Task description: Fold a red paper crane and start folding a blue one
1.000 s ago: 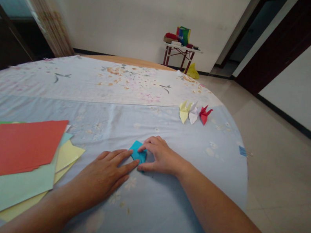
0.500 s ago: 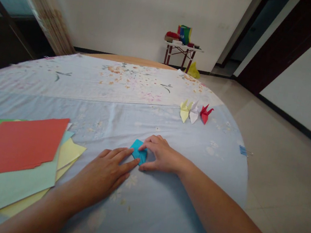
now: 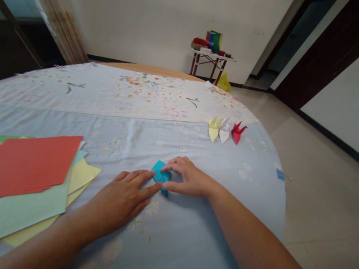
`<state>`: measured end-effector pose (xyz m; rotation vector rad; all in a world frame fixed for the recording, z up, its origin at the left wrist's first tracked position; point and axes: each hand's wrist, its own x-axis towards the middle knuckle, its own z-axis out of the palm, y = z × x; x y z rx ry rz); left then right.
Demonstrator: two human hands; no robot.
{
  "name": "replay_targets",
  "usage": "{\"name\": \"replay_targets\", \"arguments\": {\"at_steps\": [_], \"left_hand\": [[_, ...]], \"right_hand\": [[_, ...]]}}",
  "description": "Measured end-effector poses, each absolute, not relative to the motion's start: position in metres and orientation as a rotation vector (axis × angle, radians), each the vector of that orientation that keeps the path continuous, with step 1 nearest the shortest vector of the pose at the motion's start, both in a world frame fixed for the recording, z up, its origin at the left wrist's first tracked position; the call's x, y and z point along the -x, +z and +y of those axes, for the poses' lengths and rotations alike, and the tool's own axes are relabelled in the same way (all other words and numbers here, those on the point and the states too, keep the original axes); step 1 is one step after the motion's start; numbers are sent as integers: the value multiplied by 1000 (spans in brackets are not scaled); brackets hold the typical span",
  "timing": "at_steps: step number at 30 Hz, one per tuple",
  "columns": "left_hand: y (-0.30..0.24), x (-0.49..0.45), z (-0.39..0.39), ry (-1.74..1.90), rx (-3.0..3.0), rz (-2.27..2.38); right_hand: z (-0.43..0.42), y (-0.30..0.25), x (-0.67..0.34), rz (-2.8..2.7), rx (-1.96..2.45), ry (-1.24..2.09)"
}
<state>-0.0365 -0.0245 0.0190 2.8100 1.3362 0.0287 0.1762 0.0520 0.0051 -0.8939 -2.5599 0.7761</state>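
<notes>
A small piece of folded blue origami paper (image 3: pixel 159 168) lies on the tablecloth between my hands. My left hand (image 3: pixel 124 196) rests flat with its fingers stretched out, the fingertips pressing the paper's left and lower edges. From the right, my right hand (image 3: pixel 189 177) holds the paper with its index fingertip on top and its thumb at the lower right edge. A narrow blue flap sticks out below that thumb. Part of the paper is hidden beneath my fingers. Beyond my right hand stand a yellow paper crane (image 3: pixel 214 129), a white one (image 3: pixel 224 130) and a red one (image 3: pixel 237 133).
A stack of coloured paper sheets (image 3: pixel 22 168), red on top, lies at the left. The round table wears a floral cloth (image 3: pixel 145 133), with a blue clip (image 3: pixel 281 175) at its right edge. A small side table (image 3: pixel 213 56) with assorted items stands by the wall.
My right thumb has shifted slightly up, and a blue flap now shows below it at the paper's lower corner. My left hand stays in place.
</notes>
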Motion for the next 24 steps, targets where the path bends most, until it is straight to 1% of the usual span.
{"name": "replay_targets", "arguments": {"at_steps": [5,24], "left_hand": [[19,40,-24,24,-2813,1290],[15,39,-31,-3,-2794,1326]], "right_hand": [[56,3,-180,-2536,802,777],[57,-7,-177,-2456,800,731]]}}
